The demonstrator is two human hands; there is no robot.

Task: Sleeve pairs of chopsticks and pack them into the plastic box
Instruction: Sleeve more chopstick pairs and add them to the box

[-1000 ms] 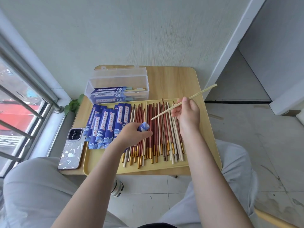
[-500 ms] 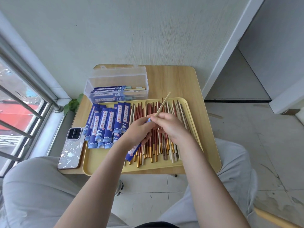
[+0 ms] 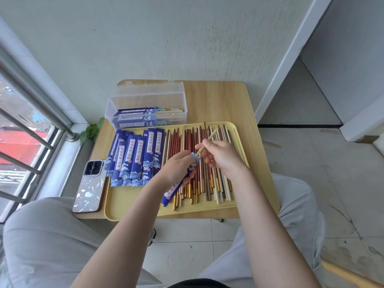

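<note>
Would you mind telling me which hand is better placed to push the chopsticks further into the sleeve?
The right hand, probably. It pinches the pale chopsticks, whose tips sit at the mouth of the blue sleeve. The left hand grips that sleeve, so it seems best left steadying it.

Bright, even daylight from window at left; soft shadows; sharp focus; wide-angle bending at edges.

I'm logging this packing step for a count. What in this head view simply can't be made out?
- How many pale chopsticks the right hand feeds: too thin.
- Their depth inside the blue paper sleeve: left hand covers it.
- Sleeved pairs in the clear plastic box: stacked, uncountable.
</note>
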